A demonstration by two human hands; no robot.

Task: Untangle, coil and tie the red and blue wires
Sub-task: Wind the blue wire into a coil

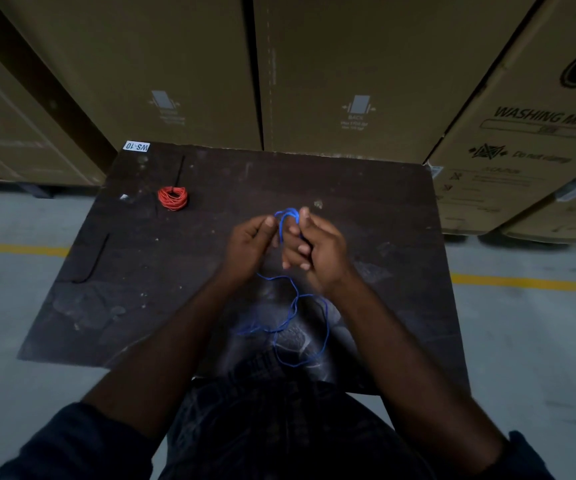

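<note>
Right hand grips small loops of the blue wire above the table, left hand pinches just beside them, and that light, springy trailing slack probably wants guiding close to the coil.

The dark, worn table carries a red wire coil at its far left, with a black tie reaching away from it. A second black tie lies by the left edge. A white label marks the far-left corner. Loose loops of blue wire seem to rest near the front
</note>
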